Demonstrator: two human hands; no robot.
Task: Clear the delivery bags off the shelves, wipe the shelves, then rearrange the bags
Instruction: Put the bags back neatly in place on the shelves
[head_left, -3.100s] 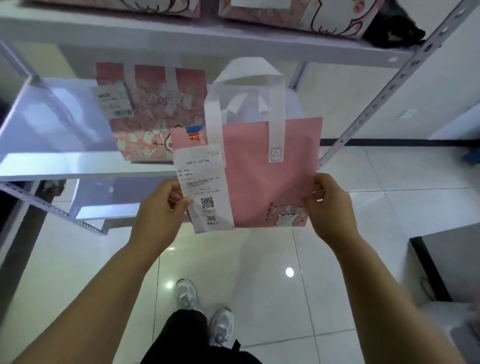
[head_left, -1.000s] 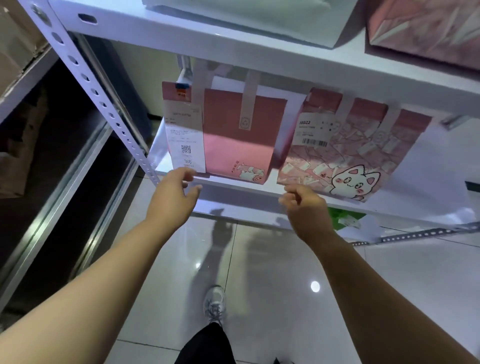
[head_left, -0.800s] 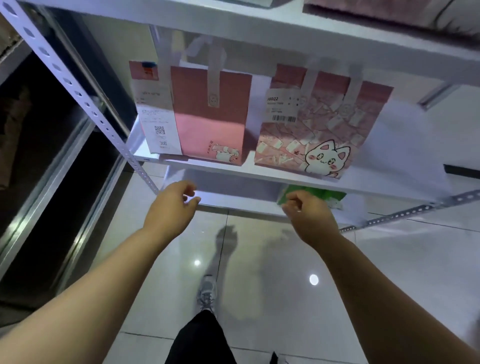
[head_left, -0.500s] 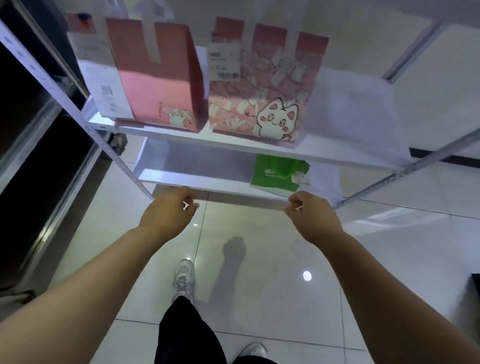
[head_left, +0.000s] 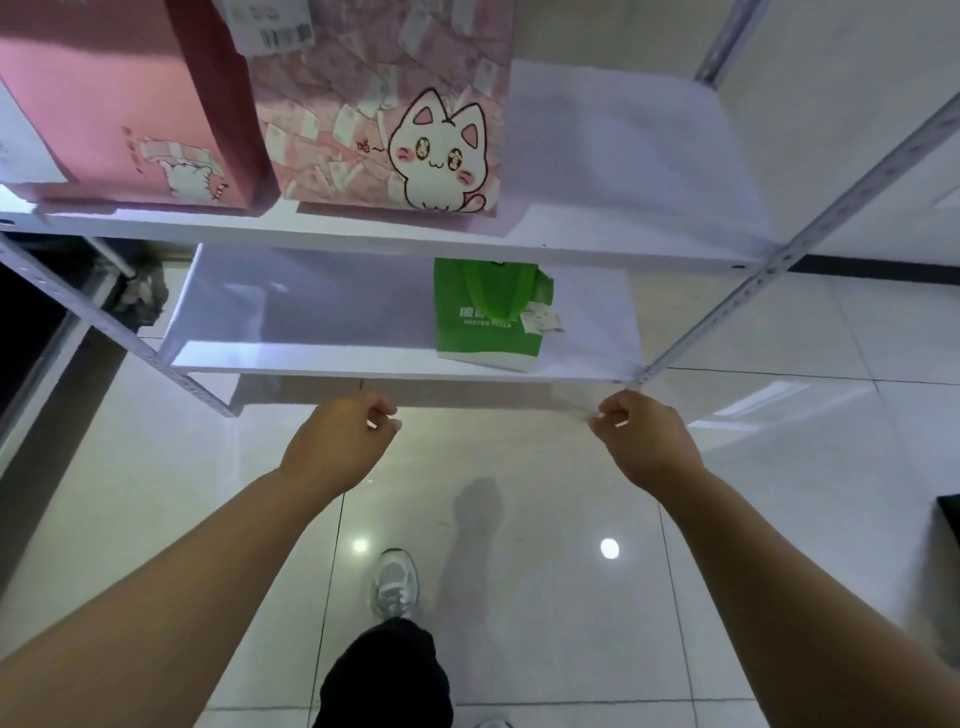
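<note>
Head view: two hands held out by the low shelf, no bag in them.
The left hand (head_left: 337, 447) and right hand (head_left: 647, 447) both have loosely curled fingers and hold nothing. They are near the front edge of the low shelf (head_left: 311, 364). A green bag (head_left: 485, 317) stands on that shelf, past the hands and between them, nearer the right hand. A pink bag (head_left: 130, 104) and cat bag (head_left: 389, 104) stand touching on the high shelf (head_left: 363, 228).

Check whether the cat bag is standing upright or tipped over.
Upright: the cat bag stands on its base on the shelf, beside the pink bag.
</note>
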